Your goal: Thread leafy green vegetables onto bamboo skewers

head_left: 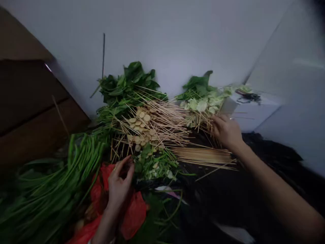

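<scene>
My left hand (119, 184) is by the heap of chopped greens (157, 166), thumb and index finger curved with a gap between them; I see nothing held there. On the right, my right hand (227, 132) has its fingers closed around thin bamboo skewers (209, 128) at the near side of the skewered pale cabbage leaves (201, 105). Between the hands lie many skewers threaded with round pale slices (142, 118), their bare sticks pointing right. A row of bare bamboo sticks (203, 156) rests on the dark surface just below. Dim light and blur hide the finger details.
Bunches of leafy greens (134, 79) lean at the back wall, with more leaves (199, 84) to the right. Long green stems (78, 159) fill the left, next to a red plastic bag (134, 213). A white box (254, 115) stands behind my right hand; black plastic (274, 156) lies at right.
</scene>
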